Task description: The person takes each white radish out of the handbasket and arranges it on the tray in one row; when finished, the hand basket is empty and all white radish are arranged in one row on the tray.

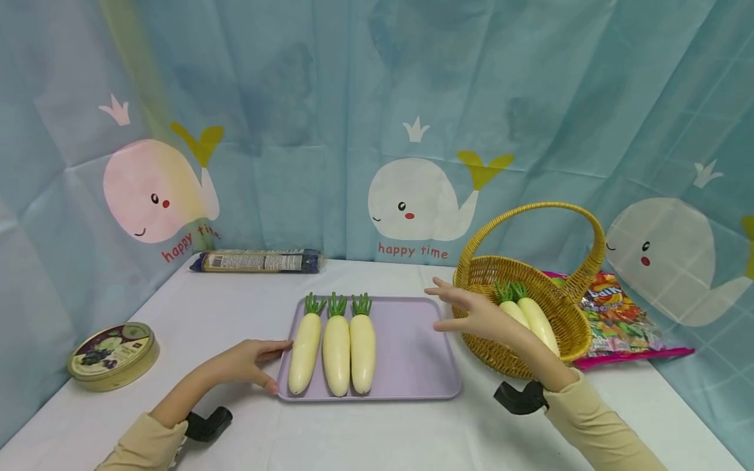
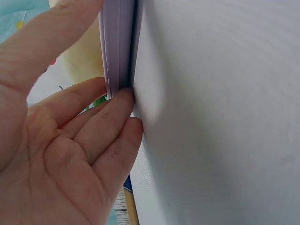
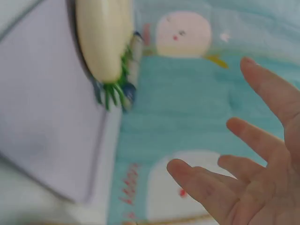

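Three white radishes (image 1: 336,353) with green tops lie side by side on the left half of a light purple tray (image 1: 415,386). At the tray's left edge, my left hand (image 1: 244,363) rests with fairly straight fingers touching the rim, also seen from below in the left wrist view. My right hand (image 1: 471,311) is in the air between the tray and a yellow wicker basket (image 1: 471,347), fingers spread and holding nothing. Two more white radishes (image 1: 538,320) lean inside the basket, partly hidden by my right forearm.
A round-ended tin (image 1: 114,356) stands on the white tablecloth at the left. A long wrapped package (image 1: 256,261) lies by the back curtain. Behind the basket, a colourful candy bag (image 1: 618,320) lies at the right. The basket's tall handle (image 1: 542,205) arches upward.
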The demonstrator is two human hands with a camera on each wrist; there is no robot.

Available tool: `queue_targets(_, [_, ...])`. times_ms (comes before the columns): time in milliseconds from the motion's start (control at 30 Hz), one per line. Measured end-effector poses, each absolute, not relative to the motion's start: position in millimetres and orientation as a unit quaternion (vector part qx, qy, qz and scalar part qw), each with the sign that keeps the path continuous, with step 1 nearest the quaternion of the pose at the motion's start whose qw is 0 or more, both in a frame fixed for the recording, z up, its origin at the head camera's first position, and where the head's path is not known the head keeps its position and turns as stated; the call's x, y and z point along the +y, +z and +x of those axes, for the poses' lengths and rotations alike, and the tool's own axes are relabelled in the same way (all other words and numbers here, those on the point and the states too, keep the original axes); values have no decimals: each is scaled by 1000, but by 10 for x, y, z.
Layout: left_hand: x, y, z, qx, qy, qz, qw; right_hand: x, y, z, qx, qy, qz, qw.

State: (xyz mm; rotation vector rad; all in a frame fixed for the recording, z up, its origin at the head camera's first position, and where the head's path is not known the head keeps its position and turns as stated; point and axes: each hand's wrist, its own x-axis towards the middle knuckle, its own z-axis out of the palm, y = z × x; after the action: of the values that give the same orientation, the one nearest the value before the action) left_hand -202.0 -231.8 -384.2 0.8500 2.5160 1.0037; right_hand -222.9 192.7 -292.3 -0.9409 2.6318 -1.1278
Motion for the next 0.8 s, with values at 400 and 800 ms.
queue_targets(400, [-2322,-3857,-2026,877,348,293,154,2781,-2598,-2035,852,-469,-233,-5])
queue_targets(800, [-2309,-3840,-2022,879,348,289,153,3243,-2644,-2441,883,-438,-155,-70])
